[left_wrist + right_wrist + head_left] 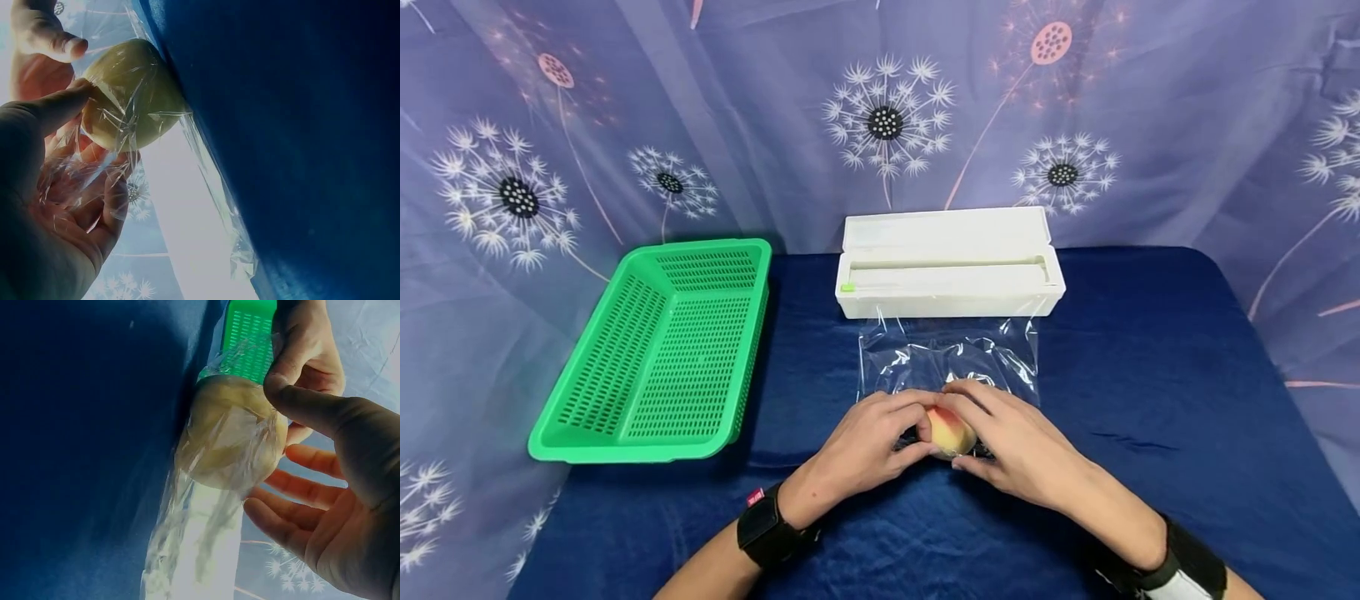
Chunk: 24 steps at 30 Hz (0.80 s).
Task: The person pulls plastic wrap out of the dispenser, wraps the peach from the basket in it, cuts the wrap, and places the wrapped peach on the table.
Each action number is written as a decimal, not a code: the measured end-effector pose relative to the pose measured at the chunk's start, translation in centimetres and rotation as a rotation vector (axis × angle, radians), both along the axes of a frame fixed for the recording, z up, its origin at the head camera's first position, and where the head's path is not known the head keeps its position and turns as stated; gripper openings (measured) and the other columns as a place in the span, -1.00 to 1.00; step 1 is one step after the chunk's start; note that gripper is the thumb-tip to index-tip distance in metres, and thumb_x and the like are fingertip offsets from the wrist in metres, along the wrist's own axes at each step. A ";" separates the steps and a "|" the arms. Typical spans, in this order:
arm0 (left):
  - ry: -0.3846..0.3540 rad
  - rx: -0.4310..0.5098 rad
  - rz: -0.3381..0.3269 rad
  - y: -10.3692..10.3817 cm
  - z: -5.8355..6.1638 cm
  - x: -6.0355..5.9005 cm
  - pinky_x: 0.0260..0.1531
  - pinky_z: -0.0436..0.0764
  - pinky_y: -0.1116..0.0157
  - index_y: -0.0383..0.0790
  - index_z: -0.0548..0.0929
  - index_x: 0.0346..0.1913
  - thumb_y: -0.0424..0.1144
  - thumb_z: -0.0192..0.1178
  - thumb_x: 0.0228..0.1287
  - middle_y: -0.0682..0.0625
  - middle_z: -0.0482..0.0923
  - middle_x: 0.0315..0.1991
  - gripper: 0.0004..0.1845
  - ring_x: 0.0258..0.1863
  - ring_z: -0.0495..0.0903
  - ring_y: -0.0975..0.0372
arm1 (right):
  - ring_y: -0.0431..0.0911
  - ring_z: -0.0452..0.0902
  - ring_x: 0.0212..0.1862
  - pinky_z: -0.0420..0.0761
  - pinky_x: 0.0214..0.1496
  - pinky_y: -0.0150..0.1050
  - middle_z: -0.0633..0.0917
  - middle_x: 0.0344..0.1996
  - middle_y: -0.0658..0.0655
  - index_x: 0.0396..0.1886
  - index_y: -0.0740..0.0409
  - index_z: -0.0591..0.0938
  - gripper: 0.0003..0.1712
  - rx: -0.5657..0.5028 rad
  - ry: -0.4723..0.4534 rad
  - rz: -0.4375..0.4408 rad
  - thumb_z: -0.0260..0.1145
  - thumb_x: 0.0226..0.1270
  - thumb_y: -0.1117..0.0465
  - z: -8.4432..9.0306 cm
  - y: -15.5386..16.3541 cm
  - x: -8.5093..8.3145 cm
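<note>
A yellow peach with a red blush (951,433) sits between both hands above the blue-covered table, partly wrapped in clear plastic wrap (917,357). My left hand (876,437) holds its left side, thumb low and fingers curled over the top. From the right, my right hand (1026,442) curves round it, thumb near its lower edge and fingers over the top. In the left wrist view, creased film lies across the peach (150,84) and trails over the left fingers. The right wrist view shows film bunched on the peach (228,425) and stretching away from it.
Behind the hands stands a long white wrap dispenser box (951,302) with its lid raised and a green piece at its left end. The wrap spreads in front of it. At left is an empty green plastic basket (747,350). A dandelion-print curtain (760,108) hangs behind.
</note>
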State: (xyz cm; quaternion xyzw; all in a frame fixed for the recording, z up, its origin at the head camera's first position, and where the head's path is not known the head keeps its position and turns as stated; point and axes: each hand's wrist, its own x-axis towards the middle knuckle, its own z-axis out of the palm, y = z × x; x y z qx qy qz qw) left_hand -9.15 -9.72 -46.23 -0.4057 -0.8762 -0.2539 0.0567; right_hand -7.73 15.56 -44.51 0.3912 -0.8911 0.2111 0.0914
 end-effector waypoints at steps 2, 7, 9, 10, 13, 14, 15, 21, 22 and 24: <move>-0.006 -0.001 -0.002 0.0 0.1 0.0 0.04 0.60 0.25 0.09 0.61 -0.26 -0.02 0.50 0.35 0.17 0.61 0.33 -0.77 0.08 0.67 0.32 | 0.06 0.65 0.20 0.68 0.17 0.06 0.60 0.29 0.12 0.43 0.08 0.54 -0.08 0.001 0.000 -0.006 0.72 0.10 -0.02 0.0 0.1 0.0; -0.040 0.021 -0.006 0.0 0.1 -0.1 0.07 0.62 0.26 0.09 0.61 -0.26 -0.04 0.46 0.40 0.17 0.58 0.36 -0.80 0.16 0.66 0.32 | 0.08 0.65 0.20 0.69 0.17 0.06 0.60 0.30 0.13 0.49 0.09 0.50 -0.02 0.008 0.002 -0.015 0.72 0.09 0.00 -0.2 0.1 0.1; -0.047 0.036 -0.007 0.0 0.1 -0.2 0.05 0.63 0.27 0.09 0.61 -0.26 -0.05 0.46 0.40 0.17 0.59 0.36 -0.80 0.18 0.65 0.33 | 0.09 0.66 0.20 0.69 0.17 0.06 0.61 0.29 0.15 0.49 0.10 0.50 -0.02 -0.004 0.019 -0.013 0.73 0.08 0.01 -0.3 0.1 0.1; -0.050 0.041 -0.006 0.0 0.2 -0.2 0.05 0.63 0.28 0.09 0.61 -0.26 -0.06 0.46 0.40 0.17 0.59 0.36 -0.80 0.19 0.65 0.34 | 0.10 0.66 0.20 0.69 0.16 0.06 0.61 0.28 0.16 0.48 0.11 0.51 -0.03 -0.011 0.031 -0.012 0.73 0.08 0.03 -0.4 0.0 0.1; -0.061 0.056 -0.002 -0.1 0.1 -0.2 0.01 0.63 0.30 0.10 0.60 -0.26 -0.06 0.46 0.40 0.17 0.59 0.35 -0.80 0.19 0.64 0.35 | 0.13 0.66 0.20 0.69 0.17 0.07 0.63 0.25 0.20 0.45 0.16 0.53 -0.09 -0.031 0.070 -0.005 0.71 0.10 0.09 -0.6 -0.1 0.1; -0.066 0.059 -0.001 -0.1 0.1 -0.2 0.00 0.63 0.30 0.10 0.59 -0.26 -0.07 0.46 0.40 0.17 0.59 0.35 -0.80 0.19 0.64 0.35 | 0.14 0.67 0.19 0.69 0.16 0.08 0.64 0.25 0.22 0.43 0.18 0.54 -0.11 -0.035 0.080 -0.004 0.70 0.11 0.12 -0.7 -0.1 0.1; -0.070 0.061 0.001 -0.1 0.1 -0.2 0.00 0.63 0.31 0.10 0.59 -0.27 -0.07 0.46 0.41 0.17 0.59 0.35 -0.80 0.19 0.63 0.36 | 0.14 0.67 0.19 0.70 0.16 0.08 0.65 0.25 0.23 0.43 0.19 0.55 -0.13 -0.037 0.086 -0.004 0.69 0.12 0.14 -0.8 -0.1 0.1; -0.079 0.086 -0.004 -0.1 0.0 -0.2 -0.12 0.60 0.39 0.10 0.59 -0.28 -0.10 0.47 0.39 0.17 0.61 0.32 -0.79 0.13 0.66 0.37 | 0.11 0.67 0.23 0.70 0.16 0.04 0.66 0.26 0.20 0.39 0.15 0.59 -0.22 -0.066 0.033 -0.018 0.67 0.18 0.16 -0.7 0.1 0.2; -0.082 0.094 -0.008 -0.1 0.0 -0.2 -0.17 0.59 0.40 0.09 0.59 -0.28 -0.11 0.47 0.38 0.17 0.61 0.32 -0.79 0.08 0.67 0.37 | 0.10 0.67 0.23 0.70 0.16 0.04 0.66 0.26 0.20 0.38 0.15 0.60 -0.23 -0.068 0.022 -0.024 0.67 0.18 0.15 -0.6 0.1 0.2; -0.091 0.112 -0.016 -0.1 0.0 -0.2 -0.24 0.54 0.44 0.09 0.60 -0.28 -0.12 0.48 0.37 0.16 0.62 0.32 -0.79 -0.02 0.69 0.36 | 0.09 0.67 0.22 0.71 0.15 0.03 0.67 0.25 0.19 0.34 0.16 0.62 -0.27 -0.066 0.003 -0.034 0.68 0.18 0.14 -0.6 0.1 0.3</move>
